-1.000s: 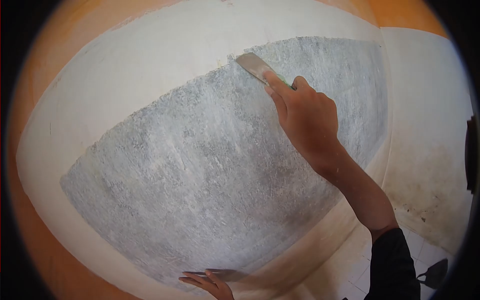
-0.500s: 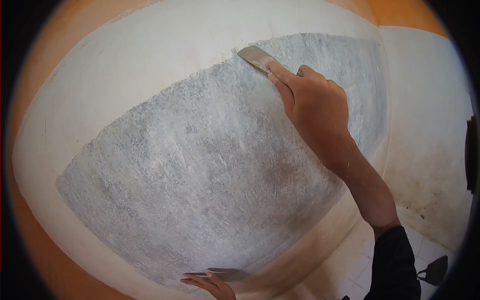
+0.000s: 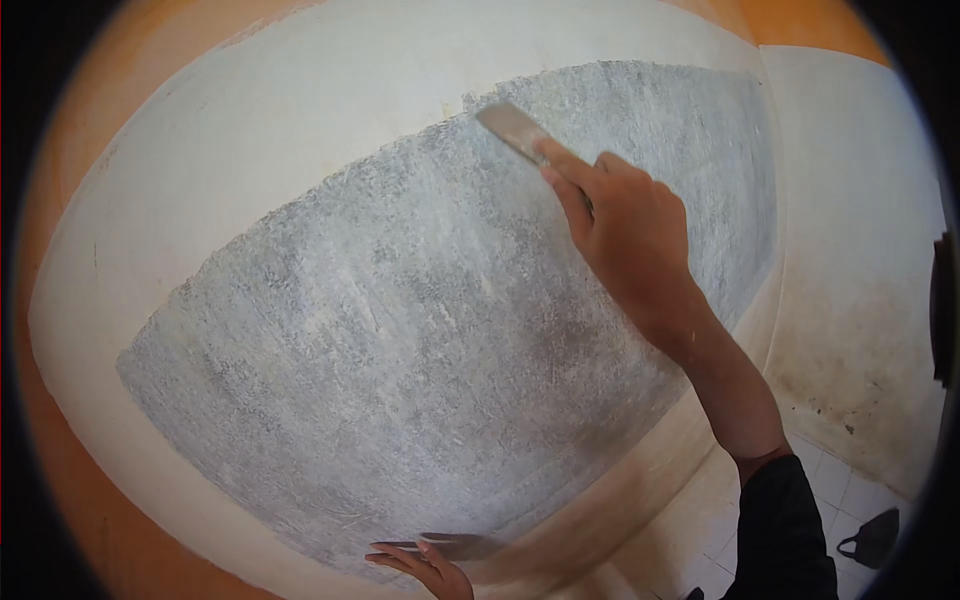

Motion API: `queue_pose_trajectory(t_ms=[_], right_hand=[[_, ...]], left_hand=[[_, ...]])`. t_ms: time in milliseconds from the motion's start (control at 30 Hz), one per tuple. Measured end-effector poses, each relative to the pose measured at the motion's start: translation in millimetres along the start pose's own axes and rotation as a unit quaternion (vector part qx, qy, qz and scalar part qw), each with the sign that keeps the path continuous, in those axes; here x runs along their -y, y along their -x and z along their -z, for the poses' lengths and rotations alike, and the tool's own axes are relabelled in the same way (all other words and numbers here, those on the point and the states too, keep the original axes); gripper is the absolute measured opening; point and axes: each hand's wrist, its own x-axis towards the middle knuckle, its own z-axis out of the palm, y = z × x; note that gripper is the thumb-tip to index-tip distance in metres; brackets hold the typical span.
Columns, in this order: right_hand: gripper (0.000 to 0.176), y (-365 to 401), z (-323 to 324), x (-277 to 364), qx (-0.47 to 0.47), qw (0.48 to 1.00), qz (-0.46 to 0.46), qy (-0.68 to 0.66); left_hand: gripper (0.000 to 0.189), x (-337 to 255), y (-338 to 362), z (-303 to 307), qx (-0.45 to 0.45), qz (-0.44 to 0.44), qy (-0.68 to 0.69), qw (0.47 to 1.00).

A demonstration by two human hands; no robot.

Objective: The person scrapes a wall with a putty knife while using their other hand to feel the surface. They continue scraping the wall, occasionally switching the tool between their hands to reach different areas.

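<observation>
My right hand (image 3: 635,230) is closed round a putty knife (image 3: 512,130), its index finger stretched along the broad metal blade. The blade lies at the upper part of a rough grey scraped patch (image 3: 400,300) on the wall, just below its edge with the cream paint (image 3: 290,130). Most of the knife's handle is hidden in my fingers. Low in the view, my left hand (image 3: 435,575) is at the wall near the patch's bottom edge, fingers stretched out and apart. Dark shadow lies beside those fingers; I see nothing held there.
Orange paint (image 3: 75,480) borders the cream area. At right, a second wall (image 3: 850,200) meets this one in a corner, with brown stains low down. A tiled floor (image 3: 825,475) shows below, with a black item with a loop (image 3: 875,540) on it.
My right hand and the putty knife have moved slightly down from the patch's upper edge. My left hand stays at nearly the same spot, fingers still stretched.
</observation>
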Motion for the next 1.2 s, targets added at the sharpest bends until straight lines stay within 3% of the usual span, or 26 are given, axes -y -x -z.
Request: queue_pose_trajectory(t_ms=[67, 133, 233, 400, 500, 600, 733, 800, 900, 967, 1067, 1200], right_hand=[[0.027, -11, -6, -4, -0.09, 0.995, 0.038, 0.023], [0.026, -13, -8, -14, -0.093, 0.995, 0.046, -0.008], [0.025, -5, -9, -20, -0.093, 0.994, 0.054, -0.031], [0.024, -17, -3, -27, -0.103, 0.99, 0.09, -0.032], [0.024, -12, -10, -31, -0.045, 0.997, 0.046, -0.041], [0.024, -26, -16, -36, -0.133, 0.981, 0.105, -0.092], [0.023, -11, -9, -34, -0.066, 0.993, 0.084, -0.057], [0.023, -16, -9, -35, -0.057, 0.994, 0.076, -0.059], [0.023, -19, -5, -35, -0.073, 0.992, 0.091, -0.057], [0.024, -8, -3, -36, -0.023, 0.997, 0.066, -0.026], [0.025, -32, -9, -36, -0.077, 0.989, 0.107, -0.071], [0.026, -20, -4, -34, -0.046, 0.991, 0.098, -0.074]], left_hand=[[0.08, 12, 0, -6, -0.013, -0.017, 0.036, 0.999], [0.08, 19, 2, -9, -0.022, -0.035, 0.073, 0.996], [0.082, 6, 2, 7, 0.016, -0.019, -0.014, 1.0], [0.084, 15, 0, -6, 0.017, -0.026, 0.128, 0.991], [0.085, 20, 0, -9, 0.017, -0.006, 0.107, 0.994], [0.084, 25, 0, -12, 0.01, -0.017, 0.104, 0.994], [0.082, 24, 4, -3, 0.021, -0.039, 0.057, 0.997], [0.081, 23, 4, -5, 0.017, -0.025, 0.124, 0.992], [0.08, 26, 3, -9, 0.01, -0.025, 0.11, 0.994], [0.08, 25, 4, -4, 0.012, -0.023, 0.13, 0.991], [0.082, 16, 2, -8, 0.007, -0.021, 0.15, 0.988], [0.087, 16, 1, -12, 0.004, -0.013, 0.113, 0.994]])
